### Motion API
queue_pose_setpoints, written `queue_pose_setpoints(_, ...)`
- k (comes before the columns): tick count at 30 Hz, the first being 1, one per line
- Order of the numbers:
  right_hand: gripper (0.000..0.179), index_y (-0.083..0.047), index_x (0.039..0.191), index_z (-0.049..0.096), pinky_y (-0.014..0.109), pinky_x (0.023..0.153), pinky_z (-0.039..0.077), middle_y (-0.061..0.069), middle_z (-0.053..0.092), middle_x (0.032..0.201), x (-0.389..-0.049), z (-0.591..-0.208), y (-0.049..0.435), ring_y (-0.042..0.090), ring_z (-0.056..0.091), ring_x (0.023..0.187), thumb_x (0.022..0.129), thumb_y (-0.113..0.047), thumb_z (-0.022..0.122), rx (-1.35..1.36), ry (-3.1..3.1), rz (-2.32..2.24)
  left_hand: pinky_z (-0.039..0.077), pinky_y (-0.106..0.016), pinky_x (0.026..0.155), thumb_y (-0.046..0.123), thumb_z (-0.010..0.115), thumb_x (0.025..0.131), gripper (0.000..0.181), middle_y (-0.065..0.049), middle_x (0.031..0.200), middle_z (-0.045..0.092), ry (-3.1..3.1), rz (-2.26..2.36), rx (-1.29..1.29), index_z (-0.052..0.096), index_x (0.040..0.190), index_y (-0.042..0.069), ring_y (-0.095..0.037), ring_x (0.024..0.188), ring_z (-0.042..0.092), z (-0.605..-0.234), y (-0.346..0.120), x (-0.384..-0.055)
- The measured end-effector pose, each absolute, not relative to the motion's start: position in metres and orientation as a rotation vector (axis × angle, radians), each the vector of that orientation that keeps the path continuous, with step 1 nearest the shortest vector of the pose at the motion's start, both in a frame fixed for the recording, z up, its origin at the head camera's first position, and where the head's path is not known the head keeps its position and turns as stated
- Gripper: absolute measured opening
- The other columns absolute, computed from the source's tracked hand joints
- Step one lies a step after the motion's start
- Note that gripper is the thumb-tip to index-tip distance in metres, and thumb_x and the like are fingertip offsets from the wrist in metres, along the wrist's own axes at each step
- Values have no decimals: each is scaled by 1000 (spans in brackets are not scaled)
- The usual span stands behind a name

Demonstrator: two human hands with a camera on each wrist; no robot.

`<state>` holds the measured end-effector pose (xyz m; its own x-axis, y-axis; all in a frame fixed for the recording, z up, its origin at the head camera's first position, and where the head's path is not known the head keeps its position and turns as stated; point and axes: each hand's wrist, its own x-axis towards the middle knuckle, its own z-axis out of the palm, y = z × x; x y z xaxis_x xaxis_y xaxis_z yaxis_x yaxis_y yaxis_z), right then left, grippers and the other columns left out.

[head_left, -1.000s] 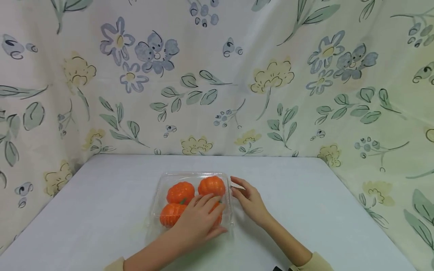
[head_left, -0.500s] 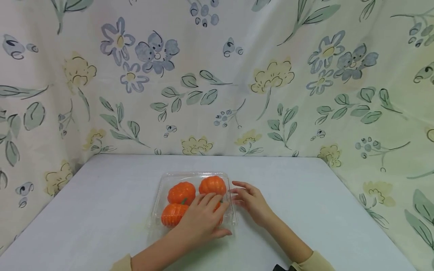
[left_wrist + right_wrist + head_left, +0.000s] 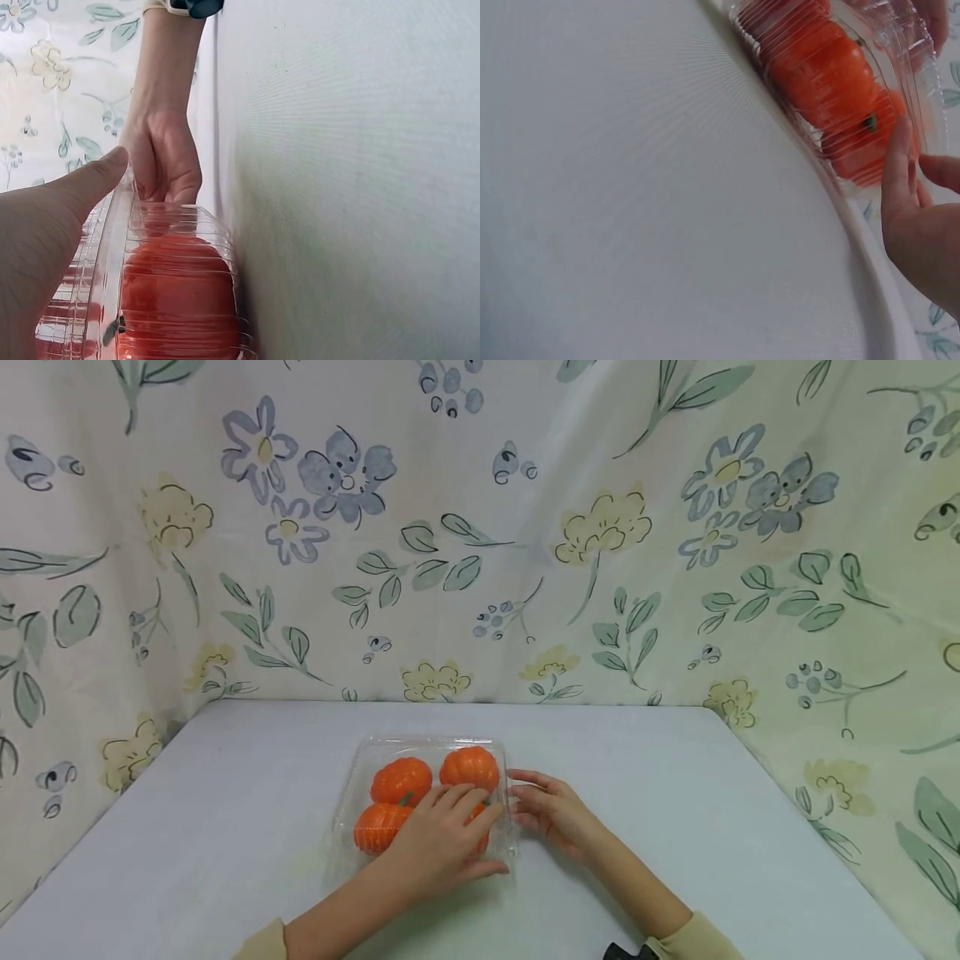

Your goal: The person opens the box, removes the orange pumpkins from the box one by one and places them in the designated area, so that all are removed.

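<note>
A clear plastic clamshell box [image 3: 347,793] stands on the white table with its lid down. Inside it lie several small orange pumpkins [image 3: 470,767], with green stems that show in the wrist views. My left hand [image 3: 442,835] rests on top of the lid near the front right, fingers spread and slightly bent, hiding part of one pumpkin [image 3: 180,296]. At the box's right side is my right hand [image 3: 555,814], its fingertips against or very near the plastic wall. In the right wrist view the right hand's fingers [image 3: 896,172] lie fairly straight along the box's edge.
The white tabletop [image 3: 675,827] spreads out on both sides of the box. A curtain with a flower print [image 3: 480,568] hangs behind the table and along its sides. A dark wrist strap [image 3: 628,952] shows at the right sleeve.
The box and left hand shifted slightly right, then slightly back left and away. The right hand's fingers moved a little nearer the front along the box's right side.
</note>
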<state>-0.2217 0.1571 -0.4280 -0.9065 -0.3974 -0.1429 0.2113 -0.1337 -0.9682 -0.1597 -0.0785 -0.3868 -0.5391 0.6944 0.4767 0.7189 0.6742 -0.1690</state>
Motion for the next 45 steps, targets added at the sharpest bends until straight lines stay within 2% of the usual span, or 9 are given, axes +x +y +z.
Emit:
queue_pose_setpoints(4, 54, 7, 156, 40, 20, 86, 61, -1, 70, 113, -224, -429, 161, 11, 68, 94, 109, -13, 57, -238, 1712, -2070, 58, -42, 99, 67, 78, 85, 64, -3, 126, 71, -2372, -46, -1084, 72, 128, 19, -24, 118, 65, -388, -79, -160)
queue_pose_setpoints(11, 58, 4, 159, 33, 25, 95, 60, 3, 66, 120, -228, -433, 169, 13, 70, 104, 105, -2, 55, -310, 1543, -2045, 59, -42, 98, 64, 78, 86, 60, -2, 123, 72, -2348, -34, -1092, 73, 127, 21, -25, 116, 67, -387, -79, -160)
queue_pose_setpoints(16, 62, -2, 160, 32, 28, 96, 60, 6, 63, 127, -227, -432, 170, 17, 68, 110, 104, -2, 58, -302, 1514, -2012, 59, -44, 100, 61, 76, 90, 58, -4, 126, 73, -2383, -17, -1115, 72, 132, 22, -27, 118, 68, -386, -79, -161)
queue_pose_setpoints(22, 61, -7, 157, 34, 29, 94, 61, 6, 63, 124, -224, -429, 166, 17, 68, 107, 102, 0, 60, -279, 1514, -1979, 59, -48, 101, 55, 78, 91, 54, -7, 127, 73, -2424, 2, -1137, 70, 133, 21, -30, 120, 69, -383, -79, -160)
queue_pose_setpoints(32, 58, -10, 154, 33, 27, 92, 62, 4, 67, 116, -221, -427, 164, 15, 69, 101, 102, 5, 55, -306, 1414, -1992, 63, -45, 95, 55, 82, 89, 52, -7, 119, 77, -2256, 122, -1143, 72, 123, 18, -27, 110, 74, -392, -77, -163)
queue_pose_setpoints(40, 57, -21, 146, 38, 25, 89, 61, 3, 67, 116, -223, -431, 164, 12, 68, 97, 100, 7, 56, -346, 1425, -1964, 66, -37, 84, 54, 87, 82, 50, -7, 103, 78, -2054, 129, -1102, 69, 100, 11, -24, 97, 78, -400, -75, -169)
queue_pose_setpoints(45, 56, -25, 143, 39, 24, 89, 60, 2, 67, 115, -223, -431, 163, 12, 67, 98, 100, 8, 55, -366, 1430, -1951, 65, -32, 82, 54, 87, 80, 51, -6, 98, 78, -1995, 165, -1093, 68, 95, 9, -21, 92, 77, -400, -75, -170)
